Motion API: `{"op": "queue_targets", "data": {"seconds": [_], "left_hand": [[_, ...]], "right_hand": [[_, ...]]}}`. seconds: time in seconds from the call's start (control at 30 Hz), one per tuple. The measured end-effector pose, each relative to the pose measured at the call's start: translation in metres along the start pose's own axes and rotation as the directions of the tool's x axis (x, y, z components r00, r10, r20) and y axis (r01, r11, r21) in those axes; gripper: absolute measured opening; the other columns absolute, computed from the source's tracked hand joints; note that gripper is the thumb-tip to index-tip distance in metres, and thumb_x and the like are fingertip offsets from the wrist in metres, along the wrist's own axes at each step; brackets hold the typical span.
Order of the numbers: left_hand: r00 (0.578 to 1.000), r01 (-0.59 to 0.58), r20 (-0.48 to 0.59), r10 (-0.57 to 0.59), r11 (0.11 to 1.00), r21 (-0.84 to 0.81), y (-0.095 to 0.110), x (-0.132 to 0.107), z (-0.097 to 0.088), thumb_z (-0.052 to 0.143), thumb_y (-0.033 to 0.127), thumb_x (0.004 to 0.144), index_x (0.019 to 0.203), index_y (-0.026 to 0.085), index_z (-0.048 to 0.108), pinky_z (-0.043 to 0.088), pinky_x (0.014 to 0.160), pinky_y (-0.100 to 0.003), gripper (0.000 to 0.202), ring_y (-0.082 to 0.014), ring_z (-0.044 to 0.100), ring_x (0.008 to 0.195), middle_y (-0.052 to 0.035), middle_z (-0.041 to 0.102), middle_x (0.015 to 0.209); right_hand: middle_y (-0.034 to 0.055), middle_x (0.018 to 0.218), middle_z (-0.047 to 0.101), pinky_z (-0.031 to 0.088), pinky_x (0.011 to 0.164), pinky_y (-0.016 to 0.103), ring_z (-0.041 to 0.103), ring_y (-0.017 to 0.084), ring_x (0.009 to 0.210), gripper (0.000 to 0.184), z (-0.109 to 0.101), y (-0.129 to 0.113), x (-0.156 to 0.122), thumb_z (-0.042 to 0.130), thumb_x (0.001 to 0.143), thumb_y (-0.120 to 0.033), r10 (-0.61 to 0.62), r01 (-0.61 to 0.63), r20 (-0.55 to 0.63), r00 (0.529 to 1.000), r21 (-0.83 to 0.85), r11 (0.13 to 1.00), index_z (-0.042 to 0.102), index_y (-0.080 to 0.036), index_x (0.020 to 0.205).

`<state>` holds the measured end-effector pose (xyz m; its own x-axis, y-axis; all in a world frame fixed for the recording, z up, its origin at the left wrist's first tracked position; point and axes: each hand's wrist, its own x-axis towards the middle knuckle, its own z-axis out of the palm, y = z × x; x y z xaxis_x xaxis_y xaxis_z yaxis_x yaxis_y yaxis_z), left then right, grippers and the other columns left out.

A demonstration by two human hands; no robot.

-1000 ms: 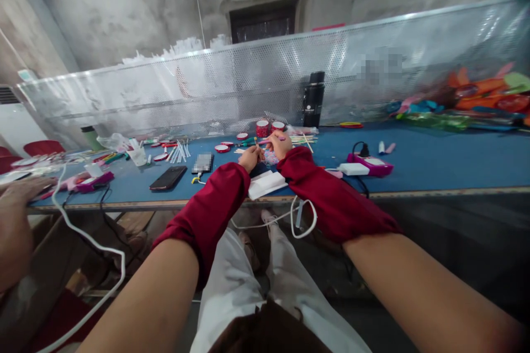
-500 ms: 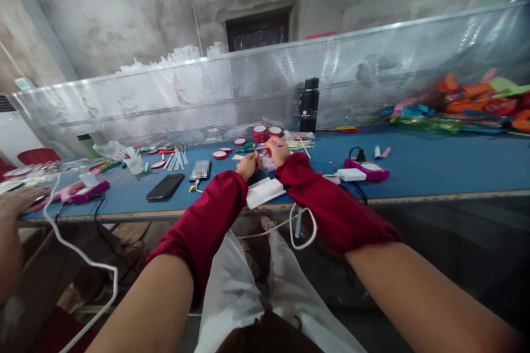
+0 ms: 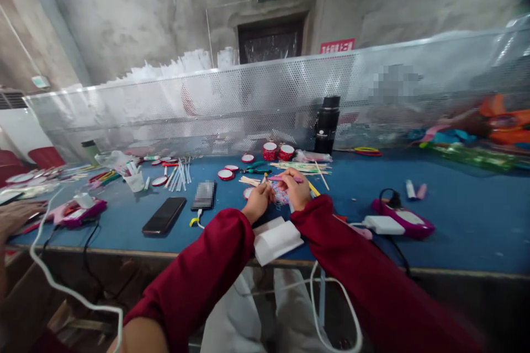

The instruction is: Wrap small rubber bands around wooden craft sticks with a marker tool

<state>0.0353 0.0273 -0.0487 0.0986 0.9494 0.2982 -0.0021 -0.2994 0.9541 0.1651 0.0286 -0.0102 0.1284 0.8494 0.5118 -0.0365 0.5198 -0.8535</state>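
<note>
Both my hands meet over the blue table (image 3: 455,231), arms in dark red sleeves. My left hand (image 3: 257,202) is closed in a pinch on a thin wooden stick. My right hand (image 3: 295,187) is closed around a pink pen-like stick (image 3: 280,179) pointing left. Between the two hands sits a small patterned pink-and-blue piece (image 3: 282,196), touched by both. A white block (image 3: 276,239) lies on the table edge just below my wrists.
A black phone (image 3: 164,215), red-rimmed round lids (image 3: 226,174), two red tape rolls (image 3: 277,151), white sticks (image 3: 178,168), a black flask (image 3: 327,124) and a pink device with white charger (image 3: 399,220) lie around. A perforated metal screen (image 3: 248,105) backs the table. Another person's hand (image 3: 16,215) rests far left.
The view has dipped and moved closer to the table. My hands stay together on the small piece, sitting lower in the picture.
</note>
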Motion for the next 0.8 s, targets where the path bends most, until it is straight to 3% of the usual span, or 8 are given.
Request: {"op": "queue_targets", "data": {"seconds": [0.3, 0.5, 0.57, 0.67, 0.8], "left_hand": [[1.0, -0.007, 0.021, 0.007, 1.0, -0.017, -0.008, -0.009, 0.003, 0.052, 0.065, 0.09, 0.07, 0.02, 0.054, 0.036, 0.056, -0.027, 0.049, -0.0121, 0.045, 0.055, 0.0, 0.055, 0.06], [0.996, 0.064, 0.072, -0.061, 0.997, -0.039, -0.002, -0.015, 0.002, 0.052, 0.067, 0.09, 0.071, 0.019, 0.055, 0.035, 0.056, -0.027, 0.051, -0.012, 0.046, 0.055, -0.0005, 0.057, 0.062], [0.99, 0.113, 0.095, -0.106, 0.992, -0.064, 0.003, -0.016, 0.001, 0.052, 0.068, 0.09, 0.072, 0.019, 0.055, 0.034, 0.054, -0.027, 0.052, -0.0116, 0.045, 0.054, -0.0003, 0.056, 0.062], [0.983, 0.155, 0.12, -0.139, 0.979, -0.132, 0.008, -0.017, -0.001, 0.053, 0.068, 0.089, 0.075, 0.018, 0.056, 0.033, 0.054, -0.026, 0.052, -0.0108, 0.044, 0.053, -0.0005, 0.057, 0.064], [0.98, 0.176, 0.125, -0.154, 0.968, -0.182, 0.012, -0.02, -0.003, 0.054, 0.066, 0.09, 0.078, 0.018, 0.057, 0.034, 0.055, -0.026, 0.049, -0.0106, 0.043, 0.055, 0.0008, 0.055, 0.064]], "right_hand": [[-0.0029, 0.058, 0.06, 0.044, 0.052, 0.025, 0.054, 0.013, 0.053, 0.012, -0.004, -0.01, -0.014, 0.057, 0.081, -0.031, 0.008, -0.003, 0.058, 0.998, -0.079, 0.997, 0.062, -0.022, 0.073], [-0.0004, 0.069, 0.066, 0.048, 0.058, 0.027, 0.061, 0.017, 0.064, 0.016, -0.011, -0.022, -0.021, 0.053, 0.092, -0.033, -0.076, 0.089, 0.056, 0.996, -0.298, 0.95, 0.062, -0.023, 0.082], [0.0, 0.07, 0.067, 0.048, 0.058, 0.028, 0.062, 0.017, 0.064, 0.017, -0.012, -0.031, -0.02, 0.054, 0.093, -0.033, -0.073, 0.107, 0.107, 0.992, -0.355, 0.929, 0.062, -0.024, 0.082], [-0.0002, 0.073, 0.068, 0.051, 0.06, 0.028, 0.065, 0.018, 0.065, 0.016, -0.013, -0.041, -0.017, 0.052, 0.096, -0.033, -0.011, 0.113, 0.281, 0.96, -0.351, 0.93, 0.064, -0.025, 0.088], [0.0011, 0.081, 0.071, 0.054, 0.067, 0.03, 0.069, 0.019, 0.074, 0.015, -0.012, -0.042, -0.016, 0.053, 0.096, -0.033, 0.012, 0.117, 0.318, 0.948, -0.383, 0.916, 0.065, -0.026, 0.094]]}}
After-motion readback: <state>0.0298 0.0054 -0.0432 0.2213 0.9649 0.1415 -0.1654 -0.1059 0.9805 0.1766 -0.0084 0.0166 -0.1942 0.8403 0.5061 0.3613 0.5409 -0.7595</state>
